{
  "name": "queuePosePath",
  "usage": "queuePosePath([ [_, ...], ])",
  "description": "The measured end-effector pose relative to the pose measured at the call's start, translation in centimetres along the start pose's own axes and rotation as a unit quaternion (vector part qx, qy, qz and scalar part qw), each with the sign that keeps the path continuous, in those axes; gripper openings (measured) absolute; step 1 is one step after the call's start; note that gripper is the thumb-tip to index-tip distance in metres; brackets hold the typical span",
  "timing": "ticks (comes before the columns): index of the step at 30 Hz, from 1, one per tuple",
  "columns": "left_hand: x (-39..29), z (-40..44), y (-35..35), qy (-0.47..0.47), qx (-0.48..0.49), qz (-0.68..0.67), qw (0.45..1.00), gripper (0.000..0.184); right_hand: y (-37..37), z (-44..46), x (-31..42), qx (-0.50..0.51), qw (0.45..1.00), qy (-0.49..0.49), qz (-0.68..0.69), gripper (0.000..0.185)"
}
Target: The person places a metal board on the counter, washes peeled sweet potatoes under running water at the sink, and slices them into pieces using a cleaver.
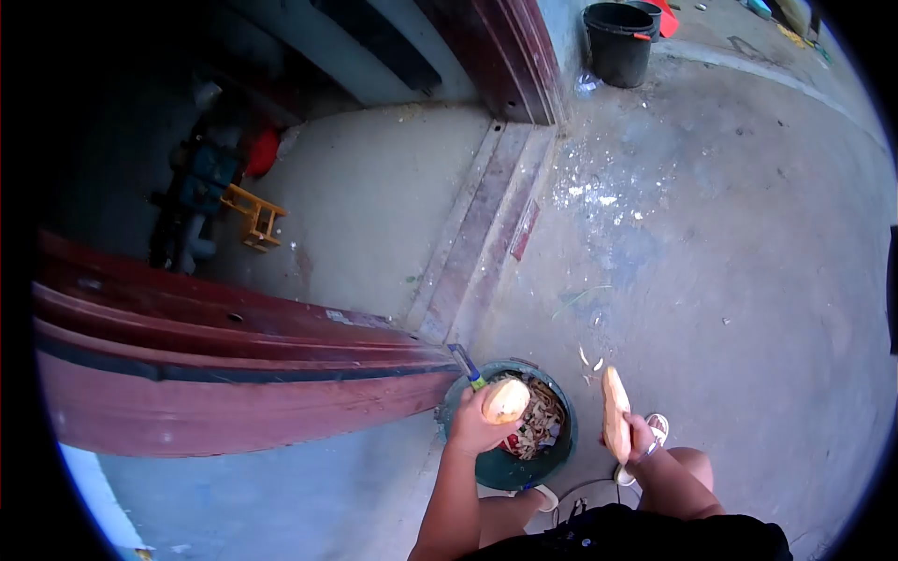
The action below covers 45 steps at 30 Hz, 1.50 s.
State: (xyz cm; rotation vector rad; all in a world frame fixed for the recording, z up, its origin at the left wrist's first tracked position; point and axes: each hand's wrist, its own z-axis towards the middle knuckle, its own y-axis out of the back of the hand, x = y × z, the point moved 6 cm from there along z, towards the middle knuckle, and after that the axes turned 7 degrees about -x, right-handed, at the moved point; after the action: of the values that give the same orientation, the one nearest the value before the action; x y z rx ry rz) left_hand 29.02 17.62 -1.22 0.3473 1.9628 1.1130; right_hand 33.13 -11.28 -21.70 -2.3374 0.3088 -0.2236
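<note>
My left hand is closed around a pale, peeled root vegetable, whose rounded end faces up. A peeler with a blue and green handle juts out beyond the fingers of that hand; whether they grip it too is hard to see. Below this hand stands a green bucket, with peelings and other scraps inside. My right hand grips a second, longer peeled root vegetable near its lower half, to the right of the bucket and apart from it.
Thin peel strips lie on the concrete floor. A door frame and a raised threshold are at the left. Through the doorway stands a yellow stool. A black bucket is by the far wall.
</note>
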Motion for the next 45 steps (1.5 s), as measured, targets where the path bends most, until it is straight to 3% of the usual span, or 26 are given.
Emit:
queuePosePath([
  [4, -3.0, -1.2, 4.1, -0.018, -0.011, -0.058, 0.998, 0.077, -0.5, -8.0, 0.7, -0.046, 0.997, -0.009, 0.068, 0.054],
  [8, -10.8, -1.7, 9.7, -0.028, -0.005, -0.119, 0.993, 0.074, -0.8, -16.3, 7.1, -0.046, 0.999, 0.017, 0.004, 0.060],
  [12, -19.2, -2.4, 14.9, -0.073, -0.069, -0.038, 0.994, 0.070, 2.0, -24.8, 15.5, -0.129, 0.986, 0.103, -0.013, 0.062],
  [15, -22.6, -2.3, 16.8, -0.091, -0.088, -0.097, 0.987, 0.070, 3.0, -31.9, 21.3, -0.228, 0.954, 0.194, 0.009, 0.063],
  [19, -25.9, -2.2, 18.0, -0.101, -0.094, -0.072, 0.988, 0.069, 6.3, -39.3, 26.3, -0.273, 0.915, 0.293, 0.055, 0.061],
  [23, -24.1, -0.5, 17.3, -0.118, -0.074, -0.082, 0.987, 0.067, 9.9, -43.3, 25.7, -0.293, 0.884, 0.345, 0.120, 0.051],
  [27, -21.1, 0.1, 16.8, -0.065, -0.021, -0.163, 0.984, 0.065, 14.3, -44.0, 22.4, -0.367, 0.871, 0.304, 0.115, 0.052],
  [30, -17.6, 0.7, 17.2, -0.030, -0.024, -0.195, 0.980, 0.062, 10.4, -44.3, 20.3, -0.381, 0.874, 0.277, 0.121, 0.054],
  [34, -14.3, 1.9, 17.8, 0.016, -0.055, -0.190, 0.980, 0.060, 5.8, -43.7, 21.9, -0.418, 0.846, 0.329, 0.033, 0.054],
  [37, -11.0, 3.1, 17.4, 0.035, -0.034, -0.249, 0.967, 0.060, 0.1, -41.3, 24.7, -0.385, 0.883, 0.270, 0.003, 0.054],
  [38, -10.3, 3.4, 17.6, 0.058, -0.037, -0.241, 0.968, 0.061, 1.7, -38.8, 26.1, -0.320, 0.905, 0.275, 0.048, 0.055],
  [41, -8.2, 5.2, 17.3, 0.064, -0.053, -0.245, 0.966, 0.061, -0.7, -35.1, 29.8, -0.279, 0.916, 0.287, 0.032, 0.056],
  [45, -10.5, 6.1, 18.0, 0.058, -0.059, -0.283, 0.956, 0.056, -6.1, -32.6, 33.0, -0.320, 0.921, 0.212, -0.067, 0.054],
])
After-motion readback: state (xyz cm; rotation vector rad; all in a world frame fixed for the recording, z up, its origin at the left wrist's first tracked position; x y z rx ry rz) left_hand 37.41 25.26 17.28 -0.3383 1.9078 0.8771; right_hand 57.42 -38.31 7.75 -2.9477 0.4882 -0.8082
